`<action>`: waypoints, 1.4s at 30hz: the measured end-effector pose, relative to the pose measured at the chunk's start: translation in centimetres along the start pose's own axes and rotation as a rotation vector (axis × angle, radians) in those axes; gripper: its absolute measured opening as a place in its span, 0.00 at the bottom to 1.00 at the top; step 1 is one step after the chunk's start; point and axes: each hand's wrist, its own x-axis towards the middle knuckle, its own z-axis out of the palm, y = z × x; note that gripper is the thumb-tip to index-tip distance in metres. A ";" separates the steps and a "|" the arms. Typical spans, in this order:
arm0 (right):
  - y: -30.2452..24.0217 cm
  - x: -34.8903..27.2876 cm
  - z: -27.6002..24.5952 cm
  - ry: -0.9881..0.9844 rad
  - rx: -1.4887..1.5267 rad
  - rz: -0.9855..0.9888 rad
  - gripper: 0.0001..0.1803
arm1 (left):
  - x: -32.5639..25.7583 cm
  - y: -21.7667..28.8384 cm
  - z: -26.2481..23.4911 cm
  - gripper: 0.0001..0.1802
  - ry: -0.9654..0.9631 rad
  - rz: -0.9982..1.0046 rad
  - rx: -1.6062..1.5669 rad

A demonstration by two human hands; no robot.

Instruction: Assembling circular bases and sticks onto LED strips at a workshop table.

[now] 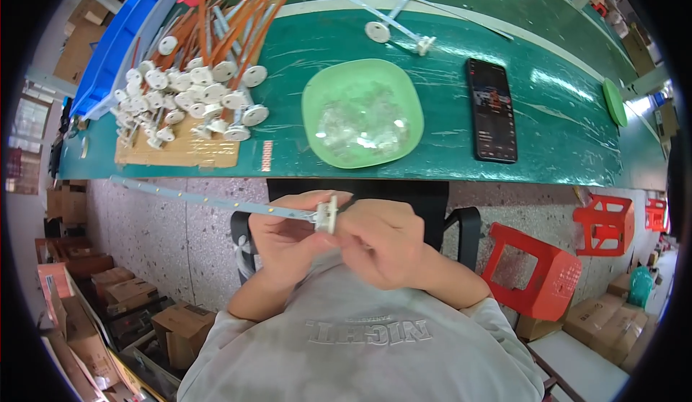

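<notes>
Near end of LED strip (216,202) hidden inside both hands. Clear pieces in green bowl (362,113) too small to identify.

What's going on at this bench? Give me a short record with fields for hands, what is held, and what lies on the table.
left hand: grips a long thin strip near its end
right hand: fingers on a small white round cap at the strip's end
table: green top
bowl: green, holds small clear pieces
pile of finished strips: at left, partly on cardboard
phone: right of the bowl, screen lit
stool: red, on the floor at right
</notes>
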 end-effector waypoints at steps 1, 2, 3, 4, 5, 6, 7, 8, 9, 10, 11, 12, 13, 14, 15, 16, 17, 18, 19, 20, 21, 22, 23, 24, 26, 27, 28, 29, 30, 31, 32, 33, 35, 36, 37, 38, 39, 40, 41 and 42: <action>0.1 -0.1 0.2 0.001 -0.019 0.009 0.10 | -0.2 -0.2 0.0 0.29 0.016 0.020 0.012; 0.3 -0.2 0.7 0.031 -0.014 -0.015 0.11 | -0.4 -0.4 -0.4 0.28 -0.004 0.026 -0.069; 0.4 -0.3 1.0 0.061 -0.009 -0.039 0.12 | -0.5 -0.4 -0.6 0.28 -0.013 0.018 -0.086; 0.2 -0.2 0.9 0.059 -0.014 -0.026 0.13 | -0.6 -0.4 -0.6 0.28 0.003 0.017 -0.067; 0.2 -0.4 0.7 0.058 -0.031 -0.017 0.13 | -0.7 -0.6 -0.5 0.28 0.019 0.017 -0.047; 0.1 -0.5 0.8 0.051 -0.013 -0.001 0.13 | -0.8 -0.7 -0.6 0.28 0.030 0.016 -0.033; 0.1 -0.5 0.8 0.043 0.007 0.014 0.13 | -0.8 -0.7 -0.6 0.28 0.023 0.013 -0.040; 0.1 -0.5 0.6 0.046 -0.002 0.016 0.13 | -0.8 -0.6 -0.6 0.28 0.008 0.015 -0.037; 0.1 -0.6 0.5 0.022 0.033 0.041 0.12 | -0.8 -0.5 -0.6 0.28 -0.005 0.018 -0.032; 0.1 -0.5 0.2 -0.001 0.068 0.065 0.12 | -0.8 -0.2 -0.3 0.29 -0.018 0.025 -0.048; 0.1 -0.3 -0.1 0.000 0.062 0.064 0.12 | -0.6 0.2 -0.5 0.29 -0.022 0.026 -0.052; 0.0 0.1 -0.7 -0.042 0.060 0.048 0.11 | -0.5 0.6 -0.8 0.29 -0.063 0.029 0.010; 0.1 0.4 -1.3 -0.084 0.058 0.031 0.09 | -0.2 1.2 -1.2 0.30 -0.103 0.033 0.074; 0.4 0.6 -1.9 -0.084 0.056 0.026 0.09 | -0.1 2.0 -1.5 0.30 -0.055 0.002 0.117; 1.0 0.7 -2.3 -0.018 -0.009 0.016 0.08 | 0.5 3.4 -2.2 0.31 -0.042 -0.046 0.219; 1.5 1.0 -3.1 0.049 -0.063 0.004 0.06 | 1.3 5.3 -2.9 0.30 -0.015 -0.056 0.325; 2.0 1.3 -4.4 0.063 -0.164 -0.013 0.04 | 2.3 6.8 -3.7 0.29 0.016 -0.064 0.430; 2.8 1.3 -5.4 0.102 -0.289 0.031 0.03 | 3.7 7.3 -5.4 0.28 -0.001 -0.001 0.634; 3.3 1.6 -6.1 0.194 -0.419 0.036 0.04 | 5.5 8.9 -6.7 0.28 -0.006 0.062 0.862; 3.9 1.2 -7.2 0.209 -0.526 0.090 0.02 | 7.2 10.3 -7.5 0.28 0.032 0.089 0.897; 4.7 0.1 -8.3 0.206 -0.481 0.229 0.01 | 9.0 11.9 -8.1 0.23 -0.023 0.081 1.221; 5.8 -1.0 -8.4 0.354 -0.330 0.316 0.03 | 10.6 13.2 -8.8 0.19 -0.086 0.051 1.537; 6.1 -1.3 -8.7 0.371 -0.333 0.357 0.03 | 11.7 14.6 -10.0 0.19 -0.047 0.054 1.566; 6.4 -1.3 -8.9 0.356 -0.347 0.355 0.03 | 12.6 15.8 -11.6 0.17 -0.072 0.007 1.695; 6.4 -1.1 -8.4 0.321 -0.359 0.314 0.04 | 13.5 17.2 -13.4 0.17 -0.082 -0.054 1.828; 6.5 -0.9 -8.3 0.307 -0.402 0.293 0.04 | 14.2 17.5 -14.0 0.17 -0.060 -0.016 1.820; 6.1 -0.5 -7.9 0.315 -0.469 0.255 0.04 | 14.8 17.4 -14.6 0.19 -0.048 0.028 1.803; 5.9 -0.6 -7.8 0.316 -0.473 0.250 0.04 | 15.2 16.9 -15.4 0.19 -0.047 0.033 1.800; 5.9 -0.5 -7.7 0.292 -0.513 0.198 0.03 | 15.6 16.5 -16.0 0.21 -0.019 0.058 1.862; 5.9 -0.5 -7.7 0.270 -0.556 0.146 0.03 | 16.0 16.3 -16.3 0.23 0.008 0.084 1.922; 5.8 -0.3 -7.8 0.256 -0.594 0.102 0.03 | 16.4 16.2 -16.5 0.23 0.011 0.090 1.924; 5.8 -0.2 -7.7 0.263 -0.600 0.101 0.03 | 17.0 15.9 -16.3 0.24 0.032 0.031 1.949; 5.7 -0.1 -7.7 0.241 -0.590 0.084 0.03 | 18.4 15.6 -15.8 0.26 0.039 -0.020 1.967; 5.7 0.0 -7.7 0.235 -0.592 0.094 0.04 | 19.1 15.3 -15.8 0.27 0.022 0.060 2.025; 5.7 0.1 -7.6 0.243 -0.612 0.111 0.04 | 19.8 14.9 -15.8 0.28 -0.002 0.144 2.077; 5.8 0.4 -7.5 0.231 -0.600 0.085 0.04 | 20.3 14.8 -16.4 0.27 -0.017 0.098 2.156; 5.7 0.5 -7.5 0.217 -0.596 0.066 0.04 | 20.4 14.7 -16.4 0.27 -0.055 0.106 2.133; 5.7 0.7 -7.4 0.211 -0.597 0.069 0.05 | 20.1 15.0 -15.7 0.26 -0.009 0.145 2.148; 5.7 0.9 -7.3 0.200 -0.595 0.068 0.07 | 19.7 15.2 -14.5 0.25 0.047 0.182 2.161; 5.8 0.8 -7.3 0.195 -0.594 0.070 0.07 | 19.4 15.1 -13.2 0.25 0.019 0.190 2.133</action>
